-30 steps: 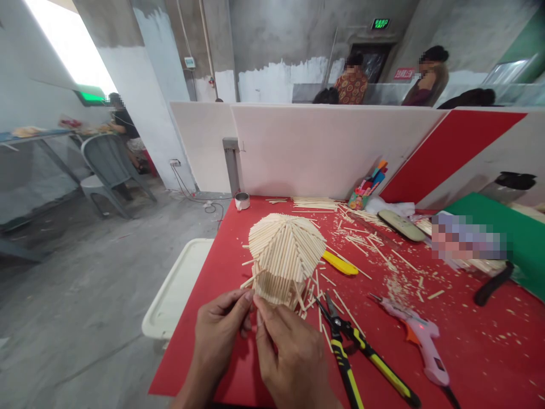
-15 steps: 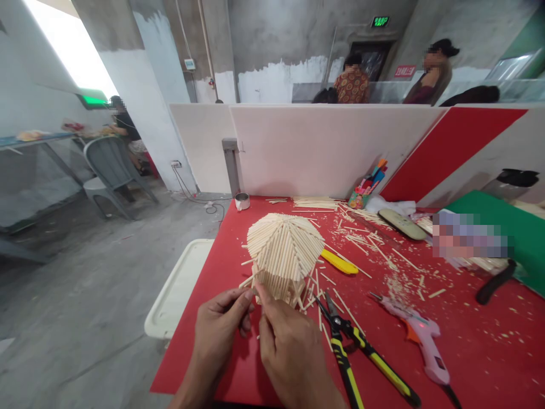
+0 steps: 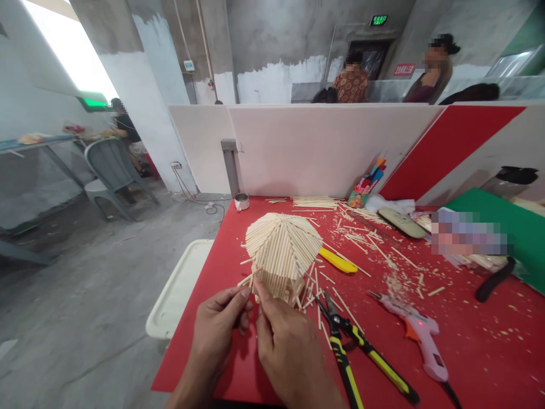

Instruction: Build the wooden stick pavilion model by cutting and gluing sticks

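A small model with a pointed roof of pale sticks [image 3: 283,241] stands on the red table [image 3: 187,341]. At its near left corner, my left hand [image 3: 221,324] has thumb and forefinger pinched together on something too small to make out. My right hand [image 3: 285,335] is just to the right, its index finger stretched toward the model's front edge and touching or nearly touching it; the other fingers are curled. Whatever lies under the right hand's fingers is hidden. Loose sticks lie beside the model's right side.
Black-and-yellow pliers [image 3: 357,341], a pink glue gun [image 3: 419,326] and a yellow cutter [image 3: 338,260] lie to the right. Scraps and sticks are scattered behind them. A tin [image 3: 242,201] and a pen holder [image 3: 358,196] stand at the back. People are beyond the partition [image 3: 323,147].
The view has shifted very slightly. My left thumb and forefinger seem to have moved slightly away from the right index finger; the model stays in place.
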Motion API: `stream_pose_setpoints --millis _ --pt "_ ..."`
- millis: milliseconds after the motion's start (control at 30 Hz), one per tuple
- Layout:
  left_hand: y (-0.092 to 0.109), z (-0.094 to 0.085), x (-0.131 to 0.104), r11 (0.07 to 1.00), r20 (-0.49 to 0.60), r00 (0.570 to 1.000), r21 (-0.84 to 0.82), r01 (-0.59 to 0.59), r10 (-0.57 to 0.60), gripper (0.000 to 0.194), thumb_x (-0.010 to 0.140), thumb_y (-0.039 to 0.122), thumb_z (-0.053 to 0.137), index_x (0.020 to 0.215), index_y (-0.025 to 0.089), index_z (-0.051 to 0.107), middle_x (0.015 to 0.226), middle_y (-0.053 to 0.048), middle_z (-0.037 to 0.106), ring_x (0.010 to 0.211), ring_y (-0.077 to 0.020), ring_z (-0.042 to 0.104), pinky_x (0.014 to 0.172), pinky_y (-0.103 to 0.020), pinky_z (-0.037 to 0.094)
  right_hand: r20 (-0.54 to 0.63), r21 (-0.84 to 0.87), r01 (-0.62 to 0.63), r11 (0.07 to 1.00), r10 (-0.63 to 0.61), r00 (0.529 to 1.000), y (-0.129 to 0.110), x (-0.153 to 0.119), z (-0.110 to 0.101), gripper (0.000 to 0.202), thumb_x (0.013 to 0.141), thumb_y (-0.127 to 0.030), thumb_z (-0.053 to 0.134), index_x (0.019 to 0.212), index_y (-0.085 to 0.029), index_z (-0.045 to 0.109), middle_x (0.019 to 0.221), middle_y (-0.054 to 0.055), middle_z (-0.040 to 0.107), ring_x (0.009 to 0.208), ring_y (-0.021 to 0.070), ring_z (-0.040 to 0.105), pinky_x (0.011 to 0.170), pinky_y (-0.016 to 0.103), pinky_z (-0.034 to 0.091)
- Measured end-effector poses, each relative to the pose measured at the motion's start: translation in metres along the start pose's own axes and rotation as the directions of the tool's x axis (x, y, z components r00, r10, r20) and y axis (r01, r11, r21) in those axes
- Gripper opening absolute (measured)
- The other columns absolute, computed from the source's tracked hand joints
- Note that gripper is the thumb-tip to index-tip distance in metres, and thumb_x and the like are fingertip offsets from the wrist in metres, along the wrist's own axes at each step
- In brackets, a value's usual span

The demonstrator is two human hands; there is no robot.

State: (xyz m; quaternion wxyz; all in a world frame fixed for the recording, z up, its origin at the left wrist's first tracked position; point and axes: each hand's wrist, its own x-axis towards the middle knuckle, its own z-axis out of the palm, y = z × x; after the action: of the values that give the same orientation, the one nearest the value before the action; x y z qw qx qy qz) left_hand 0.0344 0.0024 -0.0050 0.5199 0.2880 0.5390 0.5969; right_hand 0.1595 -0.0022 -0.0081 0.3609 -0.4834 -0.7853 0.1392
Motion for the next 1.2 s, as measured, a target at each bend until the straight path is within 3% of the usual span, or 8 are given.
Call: stream_pose_setpoints --millis 200,467,567,667,733,833,967,1200 --pt "0.0 0.0 0.0 1.0 -0.005 1.0 0.01 -0.012 0.012 0.027 0.061 0.037 0.082 0.065 0.012 0.073 0.051 0.0 0.061 0.038 -0.0048 0.046 0.037 -0.016 0.039 -0.03 0.022 0.009 1.0 -0.009 1.0 -0.001 0.0 0.0 0.05 0.085 -0.012 0.036 0.132 -0.013 0.052 0.09 0.007 0.072 0.076 0.0196 0.07 0.069 0.03 0.055" --pt "-0.005 -0.012 -0.006 0.985 -0.055 0.992 0.135 -0.104 0.112 0.025 0.067 0.038 0.078 0.07 0.014 0.073 0.052 0.002 0.061 0.041 -0.0059 0.048 0.039 -0.016 0.039 -0.375 -0.075 0.068 0.995 -0.091 0.922 0.029 -0.024 -0.027 0.03 0.09 -0.016 0.046 0.114 -0.014 0.062 0.089 0.006 0.072 0.074 0.0129 0.066 0.074 0.021 0.049" --pt "-0.006 -0.016 -0.011 0.984 -0.048 0.992 0.142 -0.111 0.119 0.025 0.066 0.038 0.079 0.075 0.016 0.074 0.052 0.002 0.062 0.042 -0.0061 0.049 0.041 -0.016 0.04 -0.435 -0.272 -0.223 0.936 0.087 0.896 0.072 -0.043 -0.056 0.026 0.091 -0.028 0.046 0.102 -0.02 0.067 0.088 0.005 0.07 0.077 0.0174 0.065 0.07 0.026 0.048" --pt "-0.005 -0.012 -0.014 0.987 -0.069 0.991 0.12 -0.103 0.112 0.029 0.06 0.04 0.083 0.075 0.016 0.075 0.053 0.002 0.063 0.041 -0.006 0.048 0.039 -0.015 0.039 -0.435 -0.496 -0.527 0.69 0.328 0.839 0.117 -0.064 -0.087 0.035 0.086 -0.03 0.043 0.109 -0.014 0.063 0.093 0.012 0.066 0.081 0.0249 0.063 0.067 0.033 0.047" --pt "-0.004 -0.004 -0.018 0.988 -0.066 0.992 0.123 -0.094 0.103 0.033 0.055 0.042 0.084 0.072 0.015 0.074 0.052 0.001 0.063 0.039 -0.0062 0.047 0.037 -0.016 0.038 -0.391 -0.584 -0.633 0.509 0.506 0.768 0.141 -0.078 -0.102 0.039 0.082 -0.029 0.046 0.114 -0.009 0.06 0.092 0.015 0.064 0.084 0.028 0.062 0.069 0.035 0.047" --pt "-0.002 0.006 -0.025 0.986 -0.032 0.994 0.136 -0.1 0.105 0.034 0.054 0.043 0.084 0.069 0.014 0.074 0.051 0.001 0.062 0.038 -0.0062 0.047 0.036 -0.016 0.038 -0.288 -0.579 -0.701 0.416 0.701 0.653 0.163 -0.093 -0.111 0.047 0.079 -0.031 0.05 0.118 -0.005 0.056 0.097 0.019 0.063 0.091 0.0305 0.062 0.073 0.036 0.046" --pt "-0.005 0.01 -0.03 0.991 -0.025 0.994 0.084 -0.103 0.106 0.034 0.054 0.043 0.084 0.069 0.014 0.073 0.049 0.002 0.06 0.037 -0.0057 0.046 0.035 -0.016 0.036 -0.182 -0.462 -0.782 0.418 0.818 0.545 0.179 -0.099 -0.109 0.04 0.08 -0.034 0.043 0.105 -0.01 0.062 0.092 0.02 0.067 0.083 0.0311 0.065 0.065 0.036 0.046" --pt "-0.009 0.0 -0.024 0.992 -0.066 0.99 0.029 -0.122 0.124 0.031 0.06 0.042 0.082 0.067 0.014 0.071 0.051 0.003 0.058 0.038 -0.0035 0.044 0.035 -0.014 0.033 -0.362 -0.049 -0.783 0.62 0.72 0.592 0.135 -0.086 -0.119 0.024 0.069 -0.05 0.049 0.069 -0.027 0.05 0.052 0.001 0.06 0.05 0.0222 0.058 0.046 0.029 0.041"
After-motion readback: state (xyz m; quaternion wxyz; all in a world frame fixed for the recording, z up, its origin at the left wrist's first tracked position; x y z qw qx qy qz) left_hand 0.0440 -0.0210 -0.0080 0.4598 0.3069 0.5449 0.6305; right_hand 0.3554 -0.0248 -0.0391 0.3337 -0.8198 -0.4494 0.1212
